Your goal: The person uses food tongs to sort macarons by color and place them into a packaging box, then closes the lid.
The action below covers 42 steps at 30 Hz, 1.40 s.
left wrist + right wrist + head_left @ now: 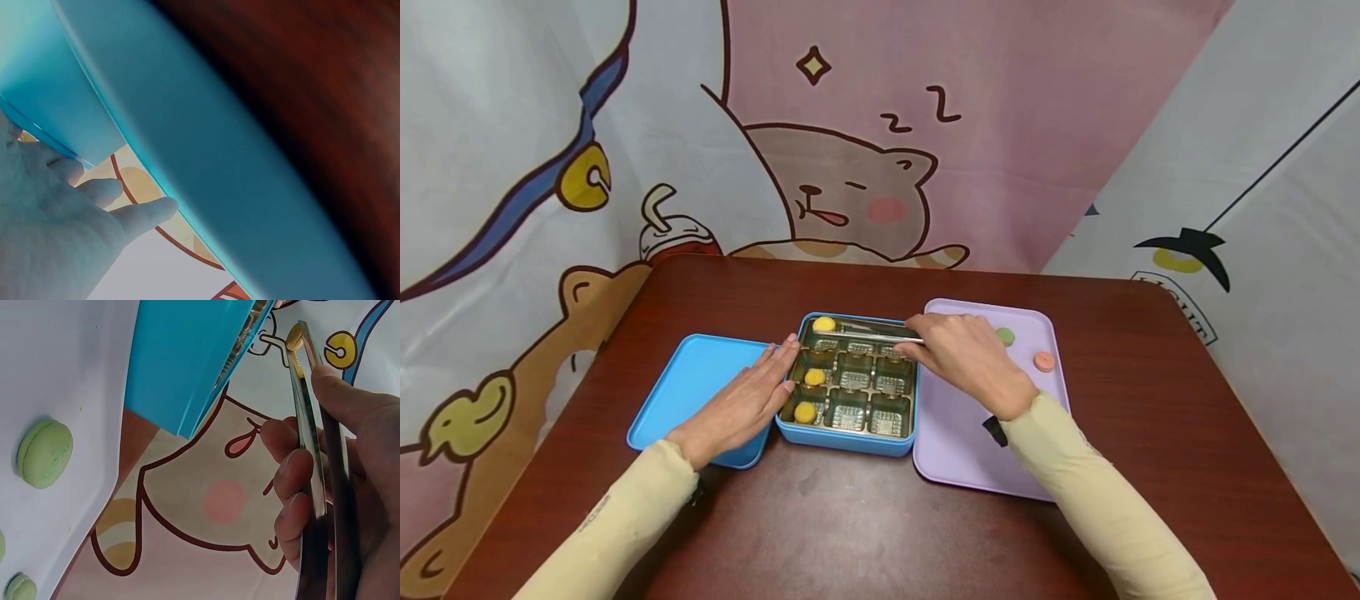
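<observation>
My right hand [962,350] grips metal tongs [872,337] over the back row of a blue box [850,439]. At the tongs' tips is a yellow macaron [295,337], at the back-left compartment; whether it touches the bottom cannot be told. Two more yellow macarons, one in the middle-left compartment [815,377] and one in the front-left compartment [805,412], sit in the box's divided plastic insert [855,372]. My left hand [737,408], fingers extended, rests against the box's left side. In the left wrist view its fingers [147,219] show beside the blue lid's edge.
A blue lid [688,392] lies left of the box, partly under my left forearm. On the right, a lilac tray [955,450] carries a green macaron [1005,336] and a pink macaron [1043,361]; more green ones show in the right wrist view. A patterned cloth hangs behind the brown table [850,525].
</observation>
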Each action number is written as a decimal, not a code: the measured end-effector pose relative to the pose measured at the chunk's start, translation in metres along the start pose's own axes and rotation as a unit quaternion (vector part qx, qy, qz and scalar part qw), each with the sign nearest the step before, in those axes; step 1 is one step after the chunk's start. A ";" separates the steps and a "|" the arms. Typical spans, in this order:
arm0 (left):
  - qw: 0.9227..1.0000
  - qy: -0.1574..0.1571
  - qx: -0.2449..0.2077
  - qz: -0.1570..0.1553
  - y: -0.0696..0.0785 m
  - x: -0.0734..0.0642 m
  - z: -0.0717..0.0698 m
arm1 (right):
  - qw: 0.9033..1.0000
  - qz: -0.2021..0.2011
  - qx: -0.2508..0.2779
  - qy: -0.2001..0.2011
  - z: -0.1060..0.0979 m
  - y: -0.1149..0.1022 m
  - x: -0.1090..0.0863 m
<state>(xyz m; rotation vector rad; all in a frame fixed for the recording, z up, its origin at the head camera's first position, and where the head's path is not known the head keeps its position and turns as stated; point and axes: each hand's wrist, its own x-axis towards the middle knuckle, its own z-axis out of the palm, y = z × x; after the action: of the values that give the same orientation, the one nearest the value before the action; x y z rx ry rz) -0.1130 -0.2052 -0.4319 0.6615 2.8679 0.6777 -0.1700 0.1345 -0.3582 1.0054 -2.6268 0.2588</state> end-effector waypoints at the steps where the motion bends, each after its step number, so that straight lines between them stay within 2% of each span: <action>1: 1.000 0.000 0.000 0.000 0.000 0.000 0.000 | 1.000 0.001 -0.001 -0.001 0.001 0.000 0.001; 22: 1.000 0.003 -0.001 0.001 0.000 -0.001 0.000 | 0.999 0.019 -0.018 -0.036 0.015 -0.003 0.010; 37: 1.000 0.006 0.000 0.004 0.001 -0.001 -0.001 | 0.999 0.004 -0.040 -0.030 0.021 -0.005 0.014; 42: 1.000 0.006 0.000 0.004 0.000 -0.001 0.000 | 0.999 0.011 -0.037 -0.030 0.020 -0.005 0.013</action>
<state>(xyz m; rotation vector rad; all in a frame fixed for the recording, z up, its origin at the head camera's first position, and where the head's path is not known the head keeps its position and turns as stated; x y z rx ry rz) -0.1122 -0.2057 -0.4315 0.6711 2.8785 0.6842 -0.1805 0.1171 -0.3721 0.9756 -2.6802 0.1362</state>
